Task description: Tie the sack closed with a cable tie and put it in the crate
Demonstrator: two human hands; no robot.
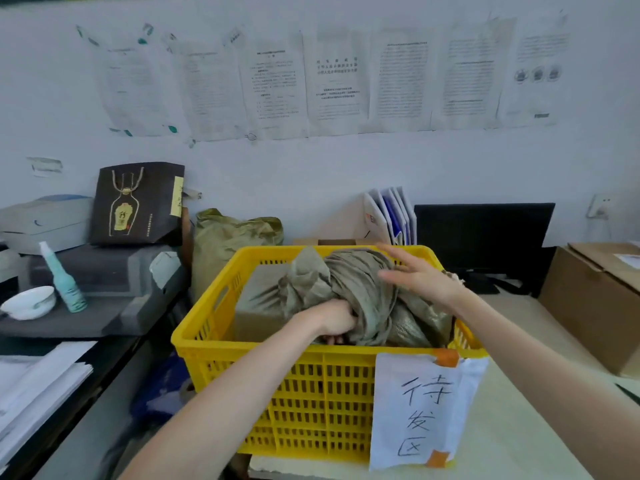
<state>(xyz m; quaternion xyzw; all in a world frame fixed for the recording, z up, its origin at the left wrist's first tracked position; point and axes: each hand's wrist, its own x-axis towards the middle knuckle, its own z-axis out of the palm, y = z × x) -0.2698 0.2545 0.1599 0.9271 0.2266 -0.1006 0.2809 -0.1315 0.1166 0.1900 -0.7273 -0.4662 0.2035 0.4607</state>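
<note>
An olive-green woven sack [356, 296] lies inside the yellow slatted crate [311, 386] on the table. Its gathered neck bunches up at the middle. My left hand [332, 320] reaches into the crate and grips the bunched fabric low at the neck, fingers curled into it. My right hand [420, 277] hovers just above the sack's right side with straight, spread fingers, slightly blurred. No cable tie shows; the neck is hidden under folds and my left hand.
A paper label with handwriting [415, 410] is taped to the crate's front. Another green sack [228, 244] stands behind the crate. A black monitor [485, 237] and cardboard box [595, 299] sit at the right. A spray bottle [62, 278], bowl [29, 301] and dark gift bag [136, 206] are left.
</note>
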